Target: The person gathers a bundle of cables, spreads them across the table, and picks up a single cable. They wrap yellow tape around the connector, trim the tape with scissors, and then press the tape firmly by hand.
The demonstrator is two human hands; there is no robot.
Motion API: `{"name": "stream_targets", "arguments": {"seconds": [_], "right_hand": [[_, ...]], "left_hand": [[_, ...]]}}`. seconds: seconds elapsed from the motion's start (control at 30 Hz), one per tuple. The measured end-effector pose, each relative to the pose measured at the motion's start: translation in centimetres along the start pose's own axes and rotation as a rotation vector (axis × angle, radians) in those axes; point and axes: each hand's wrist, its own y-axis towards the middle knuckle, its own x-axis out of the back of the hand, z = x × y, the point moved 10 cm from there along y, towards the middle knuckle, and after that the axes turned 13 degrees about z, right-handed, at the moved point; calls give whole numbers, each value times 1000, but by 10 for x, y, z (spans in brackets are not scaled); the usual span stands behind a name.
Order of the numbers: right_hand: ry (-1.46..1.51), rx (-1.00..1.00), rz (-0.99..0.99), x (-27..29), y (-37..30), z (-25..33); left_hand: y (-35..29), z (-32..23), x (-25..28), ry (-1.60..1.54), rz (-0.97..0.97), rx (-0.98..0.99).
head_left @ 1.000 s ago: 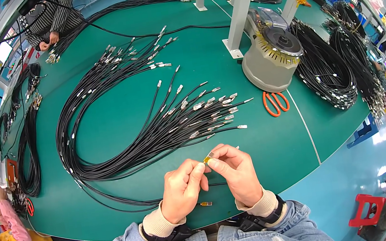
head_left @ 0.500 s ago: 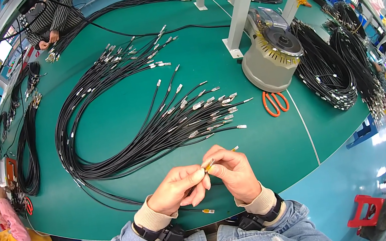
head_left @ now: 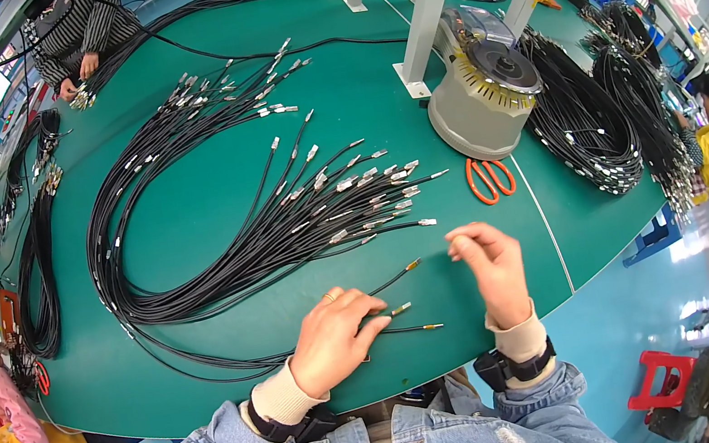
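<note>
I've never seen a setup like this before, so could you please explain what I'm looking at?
There is no robot here: you see a person's bare left hand and right hand. The view comes from a wide fisheye camera worn on the head, looking down, so straight edges bend near the rim. On the green table lie a big curved bundle of black cables, orange-handled scissors and a round grey machine. The left hand is over a few cables whose yellow-banded ends show beyond it; its grip is hidden. The right hand is apart from them, and anything between its fingertips is too small to tell.
</note>
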Motion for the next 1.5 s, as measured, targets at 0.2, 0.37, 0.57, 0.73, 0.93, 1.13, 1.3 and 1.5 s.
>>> {"name": "stream_targets", "arguments": {"seconds": [0.2,0.37,0.57,0.73,0.93,1.13,1.3,1.5], "right_hand": [[-99,-7,-107,52,-1,16],[-177,74,-184,98,18,42],[-226,179,-311,169,51,62],[-371,194,-437,220,92,69],[-267,-25,-266,235,136,64],[-28,-219,-91,234,148,40],[312,-73,-114,211,131,59],[370,88,122,89,76,77]], "left_hand": [[12,-2,6,268,-68,87],[23,7,-6,398,38,135],[15,3,-26,108,263,84],[12,1,12,242,106,149],[7,7,37,304,-28,169],[3,11,63,411,-193,171],[5,11,76,569,-310,141],[13,35,62,670,-234,139]]}}
